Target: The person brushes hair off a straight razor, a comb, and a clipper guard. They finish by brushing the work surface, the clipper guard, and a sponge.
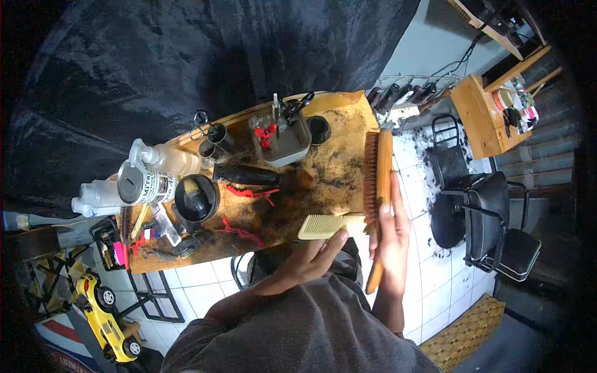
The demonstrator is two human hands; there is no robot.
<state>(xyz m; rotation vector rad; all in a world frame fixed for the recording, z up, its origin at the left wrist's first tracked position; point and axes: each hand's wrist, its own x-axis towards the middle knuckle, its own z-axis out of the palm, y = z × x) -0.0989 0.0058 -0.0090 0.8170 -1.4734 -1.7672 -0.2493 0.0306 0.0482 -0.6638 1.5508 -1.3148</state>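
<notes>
My left hand (310, 260) holds a pale yellow comb (321, 227) over the front edge of the wooden table, its teeth pointing up and away. My right hand (392, 239) is wrapped round a long wooden brush (384, 174) with dark bristles facing left, held upright just off the table's right end. The comb's right end lies close to the brush; whether they touch I cannot tell. Dark hair clippings lie scattered on the wooden table (348, 149). A black clipper (247, 176) rests left of the comb.
On the table stand a grey tray (289, 148), a black cup (318, 129), a black bowl (196, 198), a white labelled can (142, 184) and bottles (174, 159). Red clips (249, 193) lie in front. At right are a black chair (488, 211) and clippings on white tiles.
</notes>
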